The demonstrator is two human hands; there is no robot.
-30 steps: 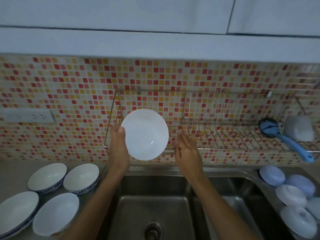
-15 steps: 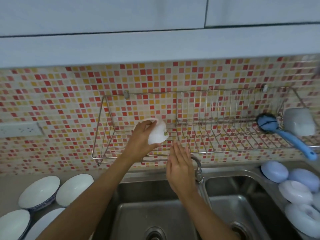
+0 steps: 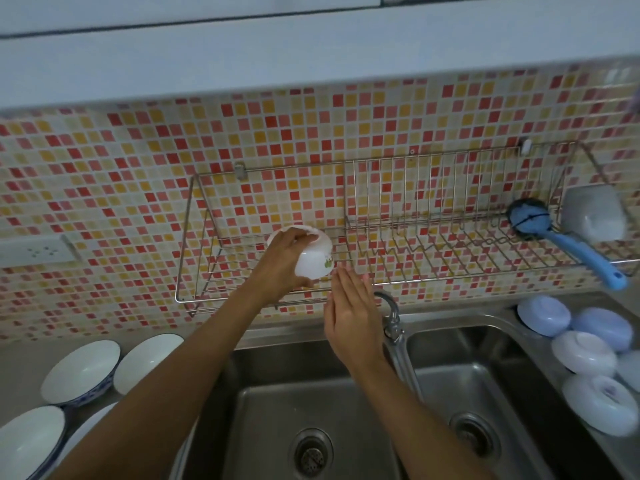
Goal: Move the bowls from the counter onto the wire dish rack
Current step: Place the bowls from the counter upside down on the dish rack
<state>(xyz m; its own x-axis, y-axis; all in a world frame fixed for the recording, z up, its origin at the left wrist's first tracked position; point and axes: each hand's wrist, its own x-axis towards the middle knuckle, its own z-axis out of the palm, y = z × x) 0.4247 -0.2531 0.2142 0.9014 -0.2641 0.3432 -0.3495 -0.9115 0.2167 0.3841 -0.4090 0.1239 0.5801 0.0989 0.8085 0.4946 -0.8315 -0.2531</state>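
The left hand (image 3: 282, 261) grips a small white bowl (image 3: 315, 254), fingers curled over its rim and thumb under its side, holding it within the left, open section of the wire dish rack (image 3: 381, 251) on the mosaic tile wall. The bowl is tipped on its side, its mouth turned to the wall and upper left, its base toward the camera, a small green mark on its lower right flank; whether it touches the rack wires cannot be told. The right hand (image 3: 351, 313) is flat and open, holding nothing, fingers pointing up just beside the bowl, in front of the faucet (image 3: 393, 320). At the rack's right end lie a blue dish brush (image 3: 561, 237), handle slanting down right, and a white cup (image 3: 594, 214). Below is a double steel sink (image 3: 346, 410). Left on the counter (image 3: 20, 358) sit four white bowls (image 3: 81, 370) upright; to the right lie overturned blue and white bowls (image 3: 585, 351).
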